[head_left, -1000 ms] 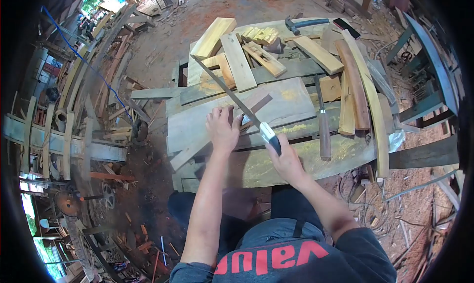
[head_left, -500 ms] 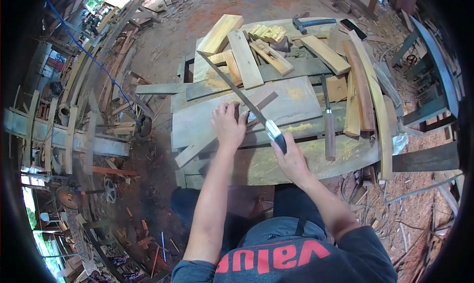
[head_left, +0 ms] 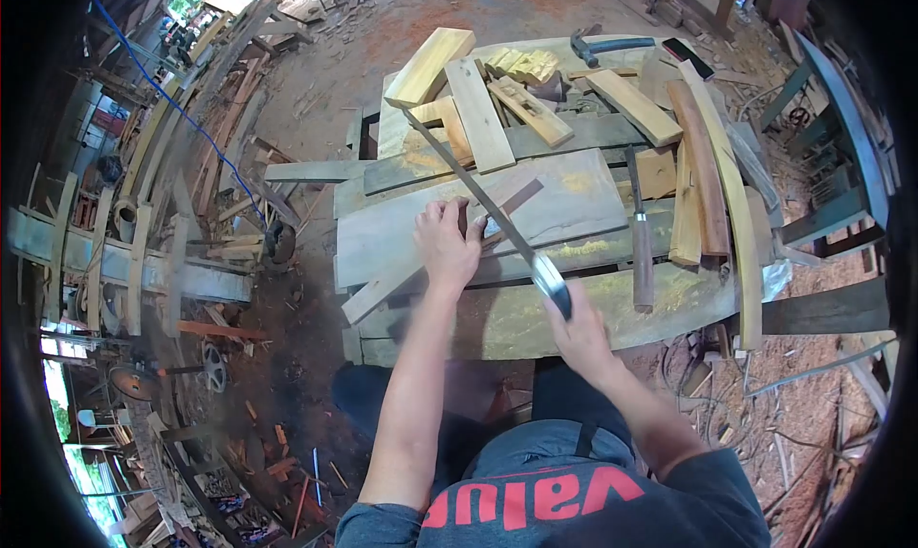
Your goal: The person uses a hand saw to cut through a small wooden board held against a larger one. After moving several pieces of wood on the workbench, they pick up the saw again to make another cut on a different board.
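Note:
My right hand [head_left: 581, 333] is closed around the dark handle of a hand saw [head_left: 478, 192]. The long narrow blade slants away to the upper left, over the boards. My left hand [head_left: 448, 247] rests on a wide grey board [head_left: 564, 189], its fingers bent round a dark brown wood strip [head_left: 522, 196] that passes under the saw blade. Part of the strip is hidden by the fingers and the blade. Right of the saw lies a chisel [head_left: 643, 261] with a wooden handle.
Several pale wood blocks [head_left: 480, 118] lie at the far side of the workbench [head_left: 669, 309]. A hammer [head_left: 612, 45] and a phone [head_left: 688, 58] are at its back right. Long strips [head_left: 732, 204] run along the right edge. Scrap wood covers the floor around.
My right hand has drawn the saw toward me and slightly right, so its handle sits lower. My left hand stays on the wood strip.

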Available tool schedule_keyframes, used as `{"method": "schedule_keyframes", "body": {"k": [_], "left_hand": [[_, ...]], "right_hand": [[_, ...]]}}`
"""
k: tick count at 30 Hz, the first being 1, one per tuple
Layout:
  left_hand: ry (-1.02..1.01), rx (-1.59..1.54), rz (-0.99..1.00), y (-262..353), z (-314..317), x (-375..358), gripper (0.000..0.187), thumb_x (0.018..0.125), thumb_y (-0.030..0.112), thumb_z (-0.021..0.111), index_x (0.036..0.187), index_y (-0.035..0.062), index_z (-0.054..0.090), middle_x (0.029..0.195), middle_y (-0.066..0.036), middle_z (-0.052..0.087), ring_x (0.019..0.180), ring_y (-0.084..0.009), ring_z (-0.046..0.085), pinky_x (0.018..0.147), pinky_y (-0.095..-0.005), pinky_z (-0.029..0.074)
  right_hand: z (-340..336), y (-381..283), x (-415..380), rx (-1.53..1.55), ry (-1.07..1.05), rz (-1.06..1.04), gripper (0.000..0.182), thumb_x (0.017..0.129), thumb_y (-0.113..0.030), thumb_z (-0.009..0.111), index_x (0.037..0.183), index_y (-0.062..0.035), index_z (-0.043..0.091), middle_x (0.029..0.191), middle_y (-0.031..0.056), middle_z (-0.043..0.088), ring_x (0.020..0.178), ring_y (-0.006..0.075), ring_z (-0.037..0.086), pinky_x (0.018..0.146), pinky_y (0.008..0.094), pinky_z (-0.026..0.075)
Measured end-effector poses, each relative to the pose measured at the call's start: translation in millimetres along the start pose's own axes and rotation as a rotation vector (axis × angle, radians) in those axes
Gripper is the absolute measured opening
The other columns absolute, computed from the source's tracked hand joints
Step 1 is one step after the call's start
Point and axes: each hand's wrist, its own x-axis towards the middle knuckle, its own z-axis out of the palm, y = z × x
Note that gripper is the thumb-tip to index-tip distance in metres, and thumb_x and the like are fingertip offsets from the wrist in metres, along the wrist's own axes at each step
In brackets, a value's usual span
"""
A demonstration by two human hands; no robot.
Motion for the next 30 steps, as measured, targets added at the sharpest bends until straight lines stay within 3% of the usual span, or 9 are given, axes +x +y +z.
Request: {"method": "schedule_keyframes", "body": {"k": [2,5,8,11,19,24,25,28,30], "left_hand": [[-0.003,-0.001,-0.024,2,-1,-1,0.037,0.082,0.028,0.073,0.115,0.0134,0.064,0.11,-0.009,0.054,0.105,-0.0309,0.049,0.087,-0.0455,0.038],[0.024,0.005,0.007,3,-1,-1,0.038,0.081,0.027,0.074,0.115,0.0135,0.064,0.109,-0.009,0.054,0.104,-0.0306,0.049,0.087,-0.0453,0.038],[0.019,-0.009,0.021,3,-2,-2,0.038,0.081,0.027,0.074,0.115,0.0135,0.064,0.108,-0.009,0.053,0.105,-0.0304,0.049,0.088,-0.045,0.038],[0.011,-0.011,0.003,2,-2,-1,0.037,0.081,0.028,0.073,0.114,0.0136,0.064,0.108,-0.008,0.053,0.105,-0.0302,0.049,0.088,-0.045,0.037],[0.038,0.004,0.027,1,1,-1,0.037,0.082,0.027,0.073,0.114,0.013,0.064,0.108,-0.009,0.053,0.103,-0.0306,0.049,0.087,-0.0456,0.038],[0.032,0.011,0.048,1,-2,-3,0.037,0.082,0.028,0.073,0.115,0.013,0.064,0.108,-0.009,0.054,0.102,-0.0311,0.049,0.087,-0.0466,0.038],[0.022,0.031,0.027,3,-2,-3,0.037,0.083,0.027,0.073,0.115,0.0121,0.064,0.108,-0.009,0.054,0.103,-0.0308,0.049,0.088,-0.0456,0.038],[0.001,0.027,-0.021,5,-2,1,0.036,0.084,0.027,0.072,0.116,0.0118,0.064,0.108,-0.008,0.053,0.105,-0.0304,0.048,0.09,-0.0445,0.038],[0.012,0.039,-0.022,3,1,-2,0.036,0.084,0.027,0.072,0.116,0.0124,0.064,0.109,-0.008,0.053,0.105,-0.0303,0.047,0.09,-0.0445,0.038]], "right_hand": [[-22,9,-43,-0.062,0.033,0.036,0.023,0.094,-0.019,0.064,0.101,-0.003,0.049,0.073,0.0258,0.061,0.07,0.0478,0.061,0.059,0.0494,0.047],[-39,7,-70,0.014,-0.028,0.187,0.021,0.094,-0.016,0.064,0.102,-0.0029,0.05,0.072,0.0257,0.06,0.07,0.0484,0.061,0.058,0.0489,0.047],[-11,2,-18,-0.072,-0.017,0.057,0.02,0.094,-0.013,0.064,0.106,-0.0025,0.052,0.075,0.0226,0.059,0.069,0.0431,0.061,0.06,0.0458,0.046],[12,0,26,-0.003,0.006,-0.004,0.021,0.096,-0.019,0.062,0.104,-0.0042,0.05,0.077,0.0251,0.059,0.073,0.0511,0.055,0.062,0.0476,0.045],[-45,13,-70,0.002,-0.049,0.231,0.02,0.093,-0.015,0.064,0.098,-0.003,0.049,0.071,0.0244,0.059,0.069,0.0467,0.061,0.058,0.0486,0.047],[11,-3,28,-0.027,0.043,-0.07,0.02,0.095,-0.017,0.063,0.1,-0.0034,0.049,0.071,0.0245,0.056,0.07,0.0471,0.058,0.06,0.0474,0.045],[10,-4,26,-0.007,0.01,-0.04,0.02,0.095,-0.017,0.063,0.102,-0.0035,0.049,0.071,0.0238,0.056,0.07,0.0464,0.059,0.06,0.0467,0.045],[-11,13,-16,-0.133,0.024,0.004,0.022,0.095,-0.016,0.063,0.109,-0.0037,0.05,0.069,0.0208,0.057,0.066,0.0441,0.06,0.058,0.0432,0.047],[-35,32,-60,-0.016,-0.014,0.154,0.024,0.093,-0.018,0.065,0.105,-0.0027,0.051,0.073,0.0251,0.061,0.072,0.0471,0.062,0.061,0.0479,0.048]]}}
